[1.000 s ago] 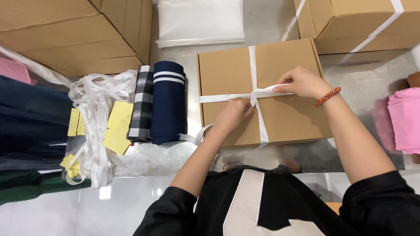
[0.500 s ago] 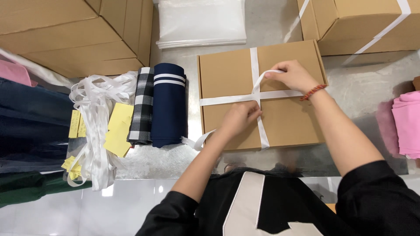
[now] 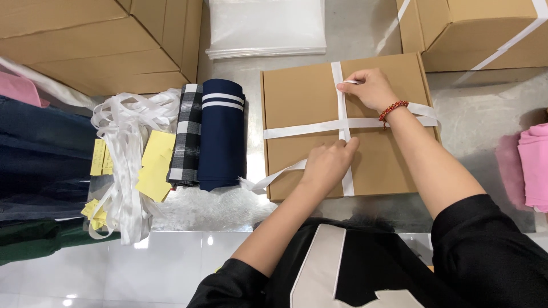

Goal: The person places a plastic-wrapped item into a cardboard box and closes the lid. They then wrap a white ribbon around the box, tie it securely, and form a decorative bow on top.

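A flat brown cardboard box (image 3: 297,97) lies on the grey table, crossed by a white ribbon (image 3: 297,130). My left hand (image 3: 328,162) presses down where the two ribbon bands cross, fingers pinched on the ribbon. My right hand (image 3: 370,88), with a red bead bracelet on the wrist, grips the ribbon's upper lengthwise band near the box's far edge. A loose ribbon end (image 3: 268,178) trails off the box's near left corner.
Folded navy cloth (image 3: 222,134) and checked cloth (image 3: 187,137) lie left of the box, beside a heap of white ribbons (image 3: 123,165) and yellow slips (image 3: 154,162). Large cartons (image 3: 97,40) stand at back left, another strapped carton (image 3: 474,28) at back right, clear bags (image 3: 265,25) behind, pink cloth (image 3: 534,165) at right.
My right hand moved from the box's right side to the far middle, carrying the ribbon along the lengthwise band. My left hand stayed on the crossing point.
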